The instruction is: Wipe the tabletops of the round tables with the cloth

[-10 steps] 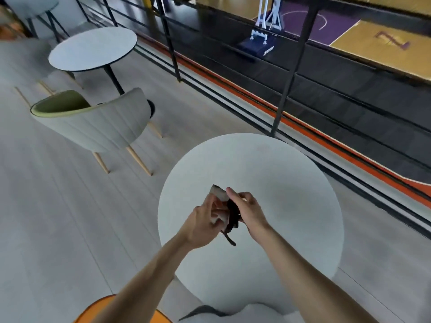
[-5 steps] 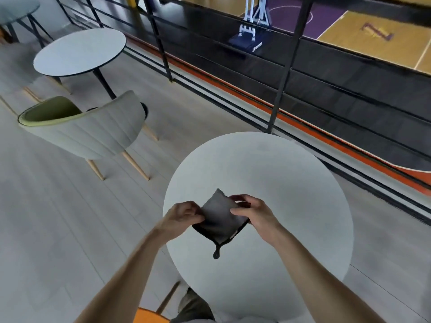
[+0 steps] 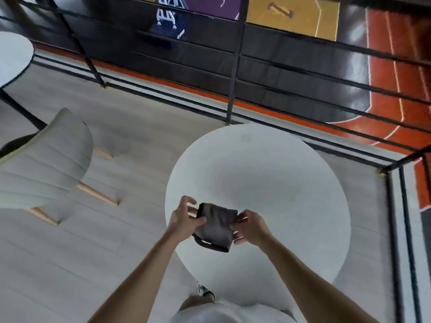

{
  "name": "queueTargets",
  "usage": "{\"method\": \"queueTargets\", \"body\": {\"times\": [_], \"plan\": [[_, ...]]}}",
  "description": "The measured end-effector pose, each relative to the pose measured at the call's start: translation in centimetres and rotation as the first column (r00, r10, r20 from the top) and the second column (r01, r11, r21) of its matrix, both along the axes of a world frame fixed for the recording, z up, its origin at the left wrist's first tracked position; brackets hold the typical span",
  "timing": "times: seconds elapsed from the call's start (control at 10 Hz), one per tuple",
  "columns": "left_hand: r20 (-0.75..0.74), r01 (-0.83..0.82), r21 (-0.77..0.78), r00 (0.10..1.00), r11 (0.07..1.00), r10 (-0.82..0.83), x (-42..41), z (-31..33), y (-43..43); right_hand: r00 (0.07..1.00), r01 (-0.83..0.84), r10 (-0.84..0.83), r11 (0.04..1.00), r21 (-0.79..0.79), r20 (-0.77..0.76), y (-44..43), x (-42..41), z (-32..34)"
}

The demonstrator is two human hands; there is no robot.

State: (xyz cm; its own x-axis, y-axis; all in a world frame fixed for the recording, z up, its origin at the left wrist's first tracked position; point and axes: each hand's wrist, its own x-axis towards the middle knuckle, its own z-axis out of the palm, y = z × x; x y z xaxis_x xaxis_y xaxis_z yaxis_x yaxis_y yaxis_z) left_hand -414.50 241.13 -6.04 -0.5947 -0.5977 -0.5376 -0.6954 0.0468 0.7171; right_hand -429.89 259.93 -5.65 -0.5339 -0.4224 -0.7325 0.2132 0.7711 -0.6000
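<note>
Grey folded fabric cloth [image 3: 215, 226] hangs over the near edge of the pale round tabletop [image 3: 268, 178], pinched at its sides by the left hand [image 3: 184, 221] and right hand [image 3: 251, 227], so a slackened pinch could probably let it unfold or drop before wiping begins.

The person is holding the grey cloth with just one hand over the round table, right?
Not one hand. The head view shows both the left hand and the right hand holding the grey cloth over the round table.
</note>
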Motion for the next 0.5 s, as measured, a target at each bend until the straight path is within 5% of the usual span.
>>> {"method": "queueTargets", "body": {"times": [0.3,0.5], "plan": [[0.187,0.245,0.025,0.951,0.969,-0.246,2.5,-7.0,-0.1,0.994,-0.090,0.103,0.968,0.232,-0.045,3.8,2.7,-3.5],[0.217,0.159,-0.024,0.965,0.987,-0.150,5.6,-8.9,-0.9,0.912,-0.313,0.374,0.900,0.302,-0.167,7.1,0.7,0.7]]}}
